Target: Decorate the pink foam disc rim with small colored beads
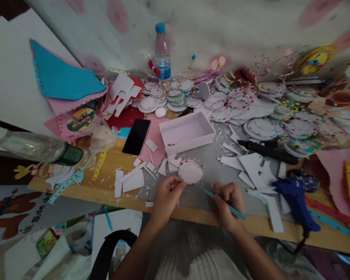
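Head: disc (190, 172) near white box (189, 144) holding coloured bits (171, 144).

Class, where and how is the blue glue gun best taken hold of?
Probably by the handle of the blue glue gun, reaching from the near edge of the table: the handle slants that way, and paper strips crowd the gun's left side.

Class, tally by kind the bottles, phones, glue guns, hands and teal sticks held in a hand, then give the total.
Bottles: 2
Phone: 1
Glue gun: 1
Hands: 2
Held teal stick: 1
Total: 7
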Available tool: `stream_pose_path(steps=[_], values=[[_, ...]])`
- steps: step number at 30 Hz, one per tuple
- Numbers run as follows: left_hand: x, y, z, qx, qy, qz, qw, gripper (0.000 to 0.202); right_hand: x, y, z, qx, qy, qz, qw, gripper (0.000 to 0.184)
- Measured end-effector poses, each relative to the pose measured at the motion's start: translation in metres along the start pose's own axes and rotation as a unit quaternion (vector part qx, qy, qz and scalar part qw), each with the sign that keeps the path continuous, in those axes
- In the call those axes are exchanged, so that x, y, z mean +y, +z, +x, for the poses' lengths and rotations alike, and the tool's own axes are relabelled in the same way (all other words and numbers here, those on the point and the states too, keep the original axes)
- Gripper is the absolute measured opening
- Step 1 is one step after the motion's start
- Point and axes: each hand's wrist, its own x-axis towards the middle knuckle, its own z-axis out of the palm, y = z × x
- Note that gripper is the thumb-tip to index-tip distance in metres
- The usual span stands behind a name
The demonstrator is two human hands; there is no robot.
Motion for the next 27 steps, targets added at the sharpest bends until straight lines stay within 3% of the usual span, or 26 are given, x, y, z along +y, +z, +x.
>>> stream_pose_path(steps=[9, 19, 27], values=[[-0.0012, -0.001, 0.0011, -0.011, -0.002, 0.024, 1.0, 0.021, 0.0025, -0.0015, 0.0009, -0.012, 0.012, 0.045, 0.999, 0.024], [-0.0006, -0.0004, 0.0006, -0.004, -0.004, 0.011, 1.0, 0.021, 0.0046, 0.0006, -0.0013, 0.018, 0.051, 0.081, 0.995, 0.025], [0.0028, -0.0002, 0.0, -0.01, -0.002, 0.009, 1.0, 0.021, 0.0032, -0.0008, -0.0009, -0.008, 0.054, 0.097, 0.994, 0.024]])
